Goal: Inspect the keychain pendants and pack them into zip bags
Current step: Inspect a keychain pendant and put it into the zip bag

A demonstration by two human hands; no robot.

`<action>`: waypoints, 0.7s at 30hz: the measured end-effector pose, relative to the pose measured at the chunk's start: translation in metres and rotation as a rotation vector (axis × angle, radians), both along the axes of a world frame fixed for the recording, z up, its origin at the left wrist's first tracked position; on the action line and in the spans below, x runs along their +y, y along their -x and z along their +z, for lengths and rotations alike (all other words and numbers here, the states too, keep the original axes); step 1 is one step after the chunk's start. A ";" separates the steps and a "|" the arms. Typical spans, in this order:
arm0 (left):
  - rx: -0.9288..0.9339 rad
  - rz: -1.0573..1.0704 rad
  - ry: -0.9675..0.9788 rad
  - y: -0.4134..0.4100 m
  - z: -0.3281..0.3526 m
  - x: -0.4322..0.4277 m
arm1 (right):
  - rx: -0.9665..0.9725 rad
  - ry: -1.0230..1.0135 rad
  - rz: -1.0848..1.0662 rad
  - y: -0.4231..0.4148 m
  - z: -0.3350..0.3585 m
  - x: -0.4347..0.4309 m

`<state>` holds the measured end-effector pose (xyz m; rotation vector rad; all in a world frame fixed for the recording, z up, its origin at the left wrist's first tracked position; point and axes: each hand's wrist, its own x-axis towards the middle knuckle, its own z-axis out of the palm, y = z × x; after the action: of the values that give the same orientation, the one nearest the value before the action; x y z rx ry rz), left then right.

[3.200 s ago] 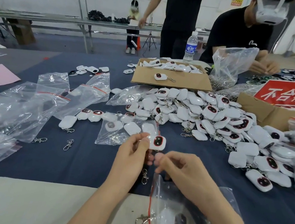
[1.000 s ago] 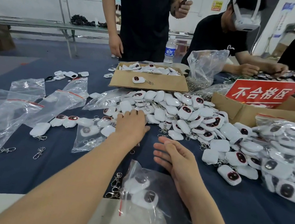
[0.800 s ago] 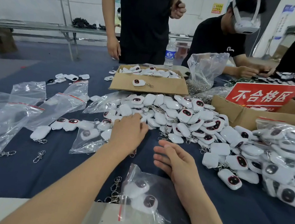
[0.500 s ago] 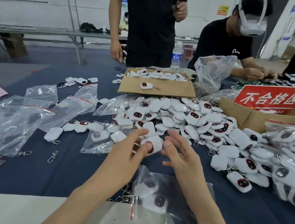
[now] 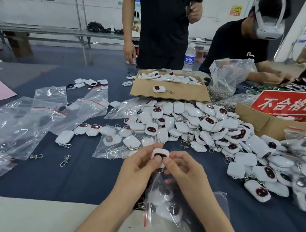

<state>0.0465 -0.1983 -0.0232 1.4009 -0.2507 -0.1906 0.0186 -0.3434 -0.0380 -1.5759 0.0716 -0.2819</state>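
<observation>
the left hand (image 5: 141, 166) and the right hand (image 5: 183, 169) both pinch one white plastic keychain pendant with a dark red face (image 5: 160, 153) above a clear zip bag (image 5: 150, 216) on the blue counter (image 5: 80, 180).

The pendants (image 5: 209, 121) are glossy white plastic with metal clasps (image 5: 65, 160). The zip bags (image 5: 45, 118) are clear crinkled film, the counter (image 5: 80, 180) matt cloth.

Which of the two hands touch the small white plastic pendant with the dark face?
Touching, both: the head view shows the left hand and right hand pinching the pendant at its lower edge.
</observation>
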 end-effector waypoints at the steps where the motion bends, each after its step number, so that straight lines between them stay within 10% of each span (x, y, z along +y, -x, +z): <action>1: 0.003 0.002 -0.007 0.000 -0.001 0.000 | -0.011 0.015 -0.002 0.000 0.001 0.000; 21: 0.048 0.034 -0.054 -0.003 -0.005 -0.001 | 0.033 0.065 -0.008 0.002 0.004 0.000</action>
<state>0.0498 -0.1995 -0.0280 1.4516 -0.1827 -0.2040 0.0166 -0.3429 -0.0336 -1.6450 0.0955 -0.2664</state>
